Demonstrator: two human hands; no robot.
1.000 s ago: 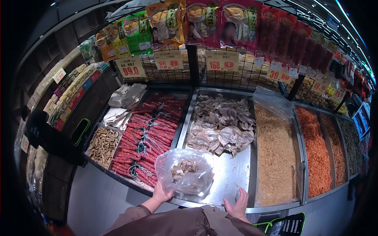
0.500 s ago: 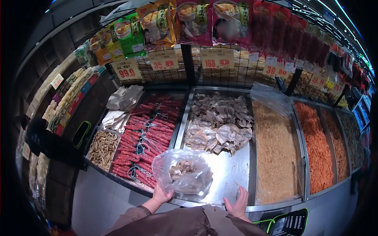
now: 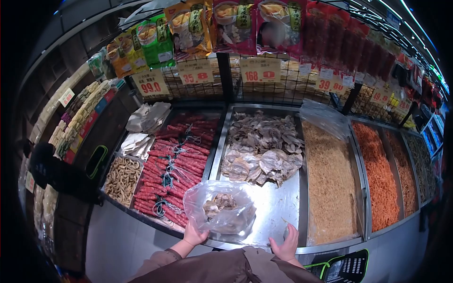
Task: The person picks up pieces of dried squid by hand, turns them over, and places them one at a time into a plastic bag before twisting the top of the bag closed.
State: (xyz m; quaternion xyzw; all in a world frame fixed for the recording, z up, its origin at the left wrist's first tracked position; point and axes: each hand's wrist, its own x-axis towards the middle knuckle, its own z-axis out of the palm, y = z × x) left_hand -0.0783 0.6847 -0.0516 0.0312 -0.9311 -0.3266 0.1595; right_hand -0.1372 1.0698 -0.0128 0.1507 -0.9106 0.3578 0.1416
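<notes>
A clear plastic bag with several dried squid pieces in it rests at the front of the metal tray. At the bag's lower left edge is my left hand, its fingers closed on the plastic; part of the grip is hidden. My right hand is over the tray's front edge, apart from the bag, with fingers spread and nothing in them. Behind the bag, a heap of flat dried squid covers the rear of the same tray.
Tied red sausages fill the tray at left, beside a small bin of brownish dried pieces. To the right are pale dried shreds and orange dried goods. A green-handled basket is low at right. Packets hang above.
The view has shifted very slightly. Both hands and the bag stay in almost the same places.
</notes>
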